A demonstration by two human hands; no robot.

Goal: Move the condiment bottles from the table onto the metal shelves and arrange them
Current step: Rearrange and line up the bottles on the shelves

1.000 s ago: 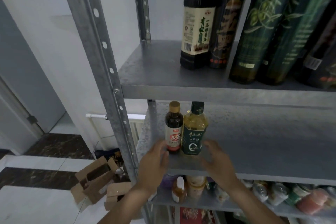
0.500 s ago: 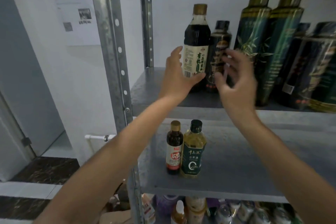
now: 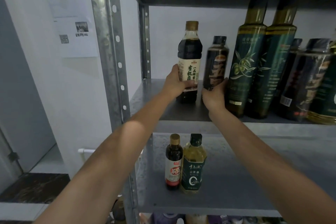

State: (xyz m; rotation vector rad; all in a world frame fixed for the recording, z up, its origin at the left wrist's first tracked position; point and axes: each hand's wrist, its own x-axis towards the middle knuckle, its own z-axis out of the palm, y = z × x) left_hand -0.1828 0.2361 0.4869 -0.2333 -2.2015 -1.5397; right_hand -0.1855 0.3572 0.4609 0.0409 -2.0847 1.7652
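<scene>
Grey metal shelves (image 3: 181,114) fill our view. On the upper one, our left hand (image 3: 175,82) grips the cream-labelled soy bottle (image 3: 189,60), our right hand (image 3: 214,94) the black bottle (image 3: 215,63); 2 small bottles (image 3: 185,163) stand below.

Single head-worn wide-angle view, facing forward and slightly upward, close in front of a grey perforated-steel shelving unit (image 3: 116,71) that fills the centre and right of frame. Both forearms enter from the lower edge; a white wall occupies the left.
</scene>
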